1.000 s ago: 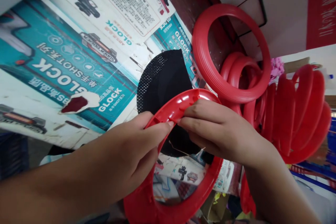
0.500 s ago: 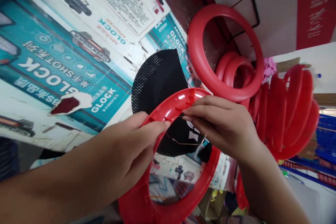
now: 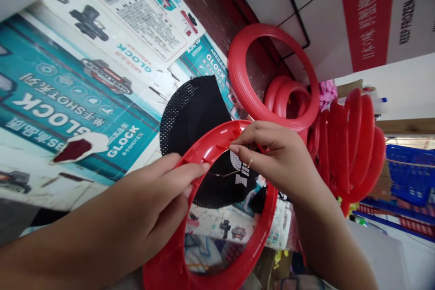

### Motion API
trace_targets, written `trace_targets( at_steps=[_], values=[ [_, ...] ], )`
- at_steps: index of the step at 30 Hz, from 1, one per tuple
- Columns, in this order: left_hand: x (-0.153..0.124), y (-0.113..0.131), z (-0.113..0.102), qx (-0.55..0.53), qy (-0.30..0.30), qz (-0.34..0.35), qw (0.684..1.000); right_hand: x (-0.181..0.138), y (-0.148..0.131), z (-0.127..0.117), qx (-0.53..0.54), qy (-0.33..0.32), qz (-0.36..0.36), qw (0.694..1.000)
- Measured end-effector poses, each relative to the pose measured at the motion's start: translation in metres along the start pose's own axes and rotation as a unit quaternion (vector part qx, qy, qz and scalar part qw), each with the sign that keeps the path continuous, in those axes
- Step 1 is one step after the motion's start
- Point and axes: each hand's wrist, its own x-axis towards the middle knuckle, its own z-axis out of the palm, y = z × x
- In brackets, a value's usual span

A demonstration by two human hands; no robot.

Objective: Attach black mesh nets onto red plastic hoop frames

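Observation:
A glossy red plastic ring (image 3: 263, 235) with small ribs inside its rim is held tilted in front of me. My left hand (image 3: 159, 195) grips its left side, the thumb pressed on the inner rim. At the ring's upper right, my right hand (image 3: 275, 152) pinches a thin pale string (image 3: 224, 175), fingertips close to the ribs. The string runs across the opening toward my left thumb; its far end is hard to make out. Behind the ring lies a black mesh fabric piece (image 3: 197, 113) with white lettering, partly covered by the ring and my hands.
Printed cardboard (image 3: 98, 113) covers the surface at left and centre. A larger ridged red ring (image 3: 238, 68) stands behind my right hand, with smaller ones beside it. Several red plastic pieces (image 3: 356, 145) are stacked at right, near a blue basket (image 3: 411, 176).
The view has shifted, so most things appear further left, and more of the white box at upper right shows. My right fingers have shifted slightly along the rim; the left grip is unchanged.

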Motion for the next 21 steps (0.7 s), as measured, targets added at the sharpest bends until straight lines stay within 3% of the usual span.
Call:
trace_targets(
  at_steps=[4, 9, 11, 16, 21],
  values=[
    [0.001, 0.0, -0.001, -0.029, -0.006, -0.007, 1.0, -0.003, 0.001, -0.001, 0.089, 0.027, 0.007, 0.996],
    [0.0, -0.001, 0.001, -0.039, -0.014, -0.018, 0.999, -0.009, 0.007, -0.001, 0.146, 0.041, 0.097, 0.984],
    [-0.001, -0.001, 0.003, -0.036, -0.013, -0.023, 0.999, -0.009, 0.011, -0.001, 0.127, 0.024, 0.092, 0.987],
    [-0.003, -0.001, 0.004, -0.027, -0.008, -0.021, 0.999, -0.006, 0.017, 0.003, 0.02, 0.014, 0.006, 1.0],
    [-0.003, -0.001, 0.003, -0.025, -0.018, -0.027, 0.999, -0.003, 0.008, 0.004, -0.068, -0.002, 0.0, 0.998]
  ],
)
